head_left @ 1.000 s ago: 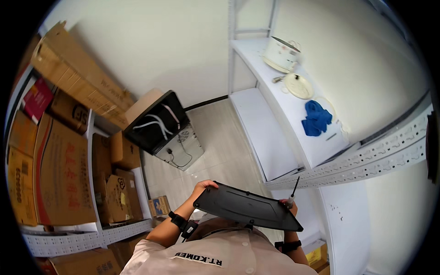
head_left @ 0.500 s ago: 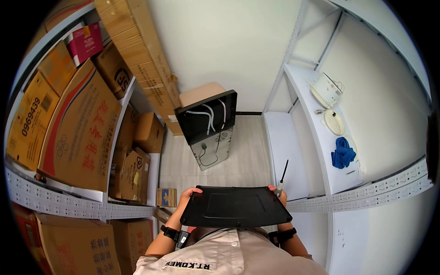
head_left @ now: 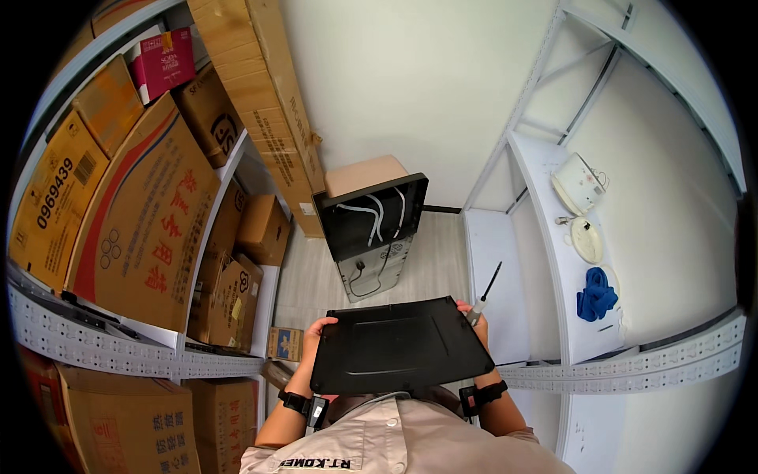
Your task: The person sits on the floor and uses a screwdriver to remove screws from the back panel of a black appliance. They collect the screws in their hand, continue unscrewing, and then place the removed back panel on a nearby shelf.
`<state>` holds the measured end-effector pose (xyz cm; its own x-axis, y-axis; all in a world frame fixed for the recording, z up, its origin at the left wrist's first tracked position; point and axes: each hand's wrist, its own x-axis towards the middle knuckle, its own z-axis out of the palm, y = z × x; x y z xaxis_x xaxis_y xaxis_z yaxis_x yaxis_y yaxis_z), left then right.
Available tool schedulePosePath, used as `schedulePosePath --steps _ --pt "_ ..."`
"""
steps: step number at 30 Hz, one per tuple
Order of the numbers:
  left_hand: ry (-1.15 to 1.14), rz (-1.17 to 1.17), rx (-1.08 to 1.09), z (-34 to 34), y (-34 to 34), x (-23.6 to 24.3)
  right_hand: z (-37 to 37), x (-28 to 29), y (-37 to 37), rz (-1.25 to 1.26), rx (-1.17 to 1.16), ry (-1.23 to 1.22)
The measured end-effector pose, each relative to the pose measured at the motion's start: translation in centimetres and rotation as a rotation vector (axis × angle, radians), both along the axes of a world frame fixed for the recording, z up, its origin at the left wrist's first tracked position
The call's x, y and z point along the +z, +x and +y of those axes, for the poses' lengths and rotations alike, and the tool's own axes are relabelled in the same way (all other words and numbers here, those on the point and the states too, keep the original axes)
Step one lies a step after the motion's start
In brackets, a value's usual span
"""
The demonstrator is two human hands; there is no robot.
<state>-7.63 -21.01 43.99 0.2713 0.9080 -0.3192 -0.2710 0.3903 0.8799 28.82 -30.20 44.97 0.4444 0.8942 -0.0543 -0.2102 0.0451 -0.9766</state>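
Observation:
Between my hands, close to my body, is a black rectangular plastic panel (head_left: 395, 347) with a raised rectangle pressed into its middle. My left hand (head_left: 315, 335) grips its left edge, the thumb lying over the top corner. On the far right corner my right hand (head_left: 476, 320) clasps the panel's edge and also holds a screwdriver (head_left: 487, 294), its dark shaft pointing up and away. Most of the fingers of both hands are hidden behind the panel. Ahead stands an upright appliance (head_left: 373, 245) with an open black upper section, in which pale tubes show, and a coiled power cord below.
Metal shelving on the left carries several cardboard boxes (head_left: 146, 213). Tall cartons (head_left: 264, 103) lean beside the appliance. On the right-hand white shelf (head_left: 545, 186) are a white pot (head_left: 576, 186), a cream round lid (head_left: 585, 239) and a blue cloth (head_left: 596, 295). A small box (head_left: 285, 344) lies on the floor.
The panel has tilted, its right side rising a little, and both hands still hold it. The appliance and shelves appear shifted slightly rightward as my view turned left.

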Motion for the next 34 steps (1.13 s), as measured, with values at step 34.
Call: schedulePosePath --steps 34 --pt "-0.105 0.293 0.49 19.5 10.0 -12.8 30.0 -14.3 11.8 0.254 0.32 -0.188"
